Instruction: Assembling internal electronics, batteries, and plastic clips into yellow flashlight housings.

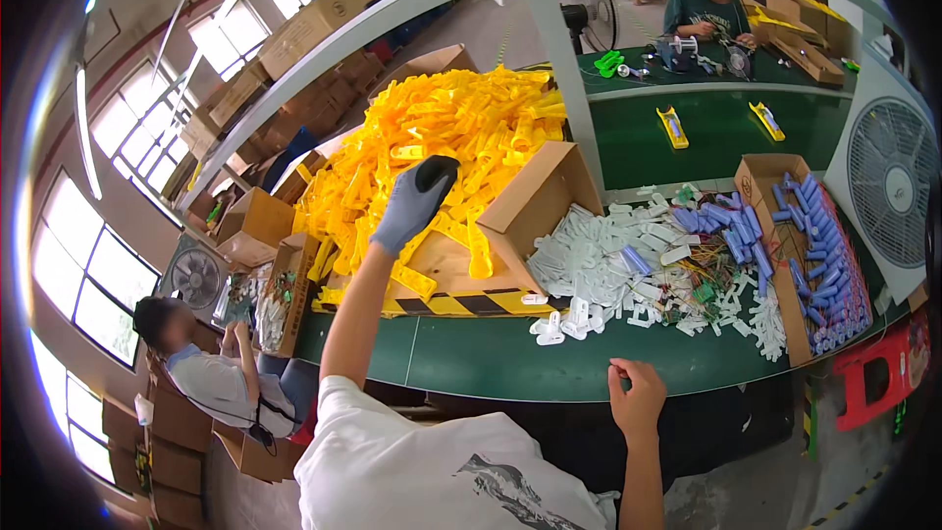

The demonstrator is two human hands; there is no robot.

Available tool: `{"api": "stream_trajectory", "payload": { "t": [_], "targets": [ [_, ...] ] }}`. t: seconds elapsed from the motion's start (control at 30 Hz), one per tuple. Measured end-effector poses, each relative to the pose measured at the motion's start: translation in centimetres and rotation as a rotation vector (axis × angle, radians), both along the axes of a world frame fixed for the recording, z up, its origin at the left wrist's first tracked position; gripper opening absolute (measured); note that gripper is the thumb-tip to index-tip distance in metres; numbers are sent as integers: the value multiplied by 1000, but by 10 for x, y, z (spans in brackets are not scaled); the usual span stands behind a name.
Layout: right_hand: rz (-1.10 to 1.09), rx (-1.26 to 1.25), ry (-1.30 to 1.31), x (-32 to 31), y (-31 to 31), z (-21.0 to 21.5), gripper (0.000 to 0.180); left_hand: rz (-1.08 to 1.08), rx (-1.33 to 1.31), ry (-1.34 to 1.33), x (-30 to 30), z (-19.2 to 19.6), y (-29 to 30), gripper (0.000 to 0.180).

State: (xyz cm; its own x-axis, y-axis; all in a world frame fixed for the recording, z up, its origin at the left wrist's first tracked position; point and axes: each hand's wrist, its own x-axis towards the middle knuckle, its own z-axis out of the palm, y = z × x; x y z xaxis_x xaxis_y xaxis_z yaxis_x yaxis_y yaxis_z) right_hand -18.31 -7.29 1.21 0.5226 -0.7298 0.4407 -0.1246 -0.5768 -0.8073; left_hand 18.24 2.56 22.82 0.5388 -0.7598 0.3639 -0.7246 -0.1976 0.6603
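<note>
My left hand (420, 198), in a grey glove with dark-coated fingers, reaches onto a large heap of yellow plastic casings (432, 118). Its fingers are curled together; whatever they may hold is hidden. Close to the front edge of the green table (471, 358), my bare right hand (638, 400) hovers with its fingers folded in and nothing visible in them. Beyond that hand spreads a pile of small white plastic parts (579, 260). Purple cylindrical cells (731, 226) and thin wires (687, 280) lie at the pile's right side.
A cardboard box (790, 299) of purple cells stands at the right, beside a large fan (888, 172). An open carton (540, 201) divides the heaps. Two yellow casings (672, 128) lie on the far green surface. One person works across from me, another (221, 373) sits at the left.
</note>
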Motion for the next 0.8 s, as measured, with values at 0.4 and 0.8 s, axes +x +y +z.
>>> {"api": "stream_trajectory", "payload": {
  "t": [0.4, 0.8],
  "targets": [
    [-54, -5, 56, 5, 3, 3, 7, 605, 743, 42, 106, -202, -51, 99],
    [-37, -19, 89, 4, 12, 4, 6, 480, 452, 103, 23, -145, 17, 100]
  ]
}}
